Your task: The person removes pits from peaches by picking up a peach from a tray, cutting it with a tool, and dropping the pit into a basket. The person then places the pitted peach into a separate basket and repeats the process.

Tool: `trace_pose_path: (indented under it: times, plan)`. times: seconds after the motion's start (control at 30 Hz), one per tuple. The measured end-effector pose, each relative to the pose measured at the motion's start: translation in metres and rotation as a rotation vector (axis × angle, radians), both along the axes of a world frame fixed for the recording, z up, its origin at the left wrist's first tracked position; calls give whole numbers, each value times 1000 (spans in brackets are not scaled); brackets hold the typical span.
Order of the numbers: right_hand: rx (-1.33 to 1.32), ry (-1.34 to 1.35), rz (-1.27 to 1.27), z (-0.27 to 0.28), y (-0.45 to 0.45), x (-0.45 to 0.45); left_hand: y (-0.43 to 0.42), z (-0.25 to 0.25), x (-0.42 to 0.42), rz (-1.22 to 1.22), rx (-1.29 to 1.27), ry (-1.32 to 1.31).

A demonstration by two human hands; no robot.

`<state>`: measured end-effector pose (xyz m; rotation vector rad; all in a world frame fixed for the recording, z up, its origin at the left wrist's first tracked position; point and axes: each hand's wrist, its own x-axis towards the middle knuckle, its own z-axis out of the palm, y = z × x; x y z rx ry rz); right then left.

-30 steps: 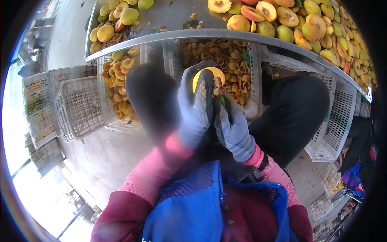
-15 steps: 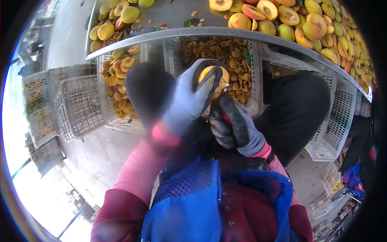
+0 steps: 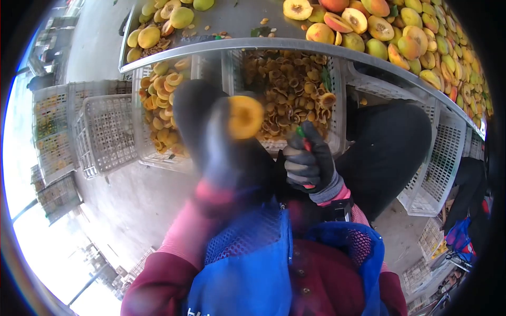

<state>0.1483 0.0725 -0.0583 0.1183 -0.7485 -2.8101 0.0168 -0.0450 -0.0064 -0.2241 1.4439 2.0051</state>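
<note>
My left hand (image 3: pixel 217 145), gloved and smeared by motion, grips a halved peach (image 3: pixel 245 117). Its cut orange face with a darker round middle is turned to the camera, above my left knee. Apart from it, my right hand (image 3: pixel 310 160), in a grey glove with dark palm coating, is closed around a small tool with a red and green handle (image 3: pixel 304 141); its working end cannot be made out. Beyond both hands, a crate (image 3: pixel 340 126) holds many hollow, brownish pieces of fruit (image 3: pixel 287 79).
A metal-edged table (image 3: pixel 253 43) carries heaped whole and halved peaches (image 3: pixel 416 39) at the right, with a smaller pile (image 3: pixel 182 18) at the left. Another crate of peach halves (image 3: pixel 163 97) stands left of my knee. More plastic crates (image 3: pixel 108 134) flank both sides.
My left hand has moved left and away from the right with the peach half, whose cut face now shows. My right hand has shifted slightly right, its tool off the fruit.
</note>
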Motion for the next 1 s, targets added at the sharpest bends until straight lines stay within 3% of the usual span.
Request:
trace_pose_path:
  times: [0.1, 0.13, 0.2, 0.27, 0.33, 0.4, 0.43, 0.53, 0.7, 0.8, 0.9, 1.0]
  plan:
    - [162, -158, 126, -6, 8, 2, -67, 20, -65, 92, -257, 716]
    - [241, -180, 152, -6, 10, 1, -99, 17, -98, 65, -494, 911]
    - [418, -285, 165, 0, 17, -3, -130, 42, -134, -362, -1390, 842]
    - [543, -378, 181, 1, 22, -7, -181, 19, -190, -437, -1701, 995]
    - [694, -533, 220, 2, 21, -15, -131, 45, -218, -247, -1391, 1038]
    - [861, -730, 286, 9, 20, -26, -52, 69, -240, -182, -1207, 913]
    - [931, -770, 293, 10, 21, -30, -34, 53, -284, -210, -1099, 1097]
    - [872, -812, 262, 7, 26, -39, 68, 54, -343, -159, -1300, 1667]
    - [841, -839, 237, -5, 32, -46, 155, 4, -405, -246, -1708, 1446]
    - [814, -880, 256, -6, 33, -48, 148, 19, -391, -396, -1604, 1591]
    - [782, -805, 270, -5, 34, -50, 143, 10, -392, -563, -1424, 1418]
    - [859, -751, 241, -12, 28, -46, 155, 23, -323, -697, -1312, 1325]
